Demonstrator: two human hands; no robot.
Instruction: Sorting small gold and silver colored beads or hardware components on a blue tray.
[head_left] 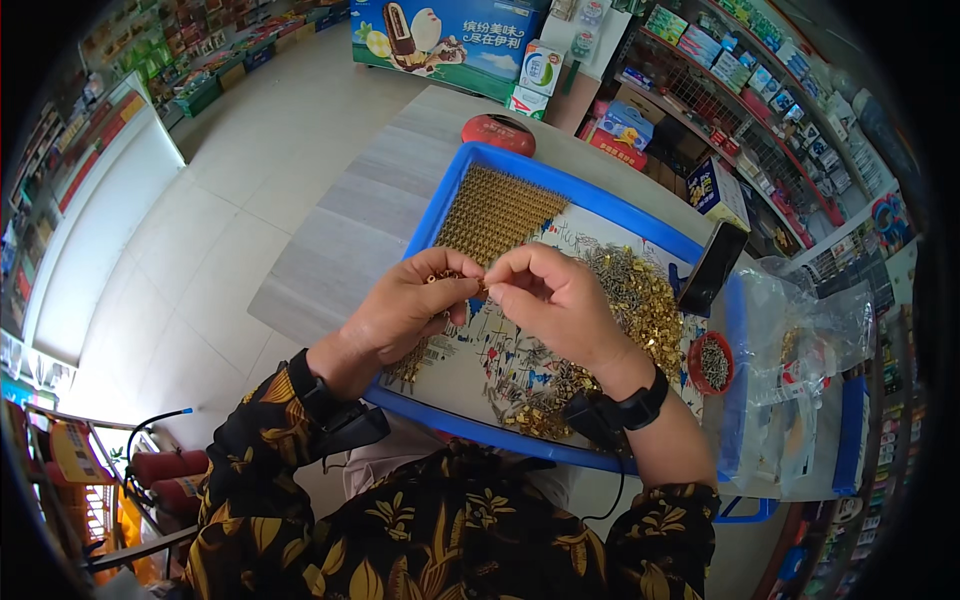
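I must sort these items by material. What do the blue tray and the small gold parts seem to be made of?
Blue tray: probably plastic, since it has an even, saturated colour and a smooth moulded rim with a dull shine. Small gold parts: likely metal, perhaps brass or plated, judging by their bright yellow glints. Too small to be sure.

left hand (405,305): curled in, thumb and forefinger pinched together, knuckles up
right hand (555,295): same deal, fingertips pinched and nearly touching the left hand's tips
wrists: both bent inward, a dark band on each
forearms: come in from the lower edge, angled toward each other, patterned sleeves pushed back
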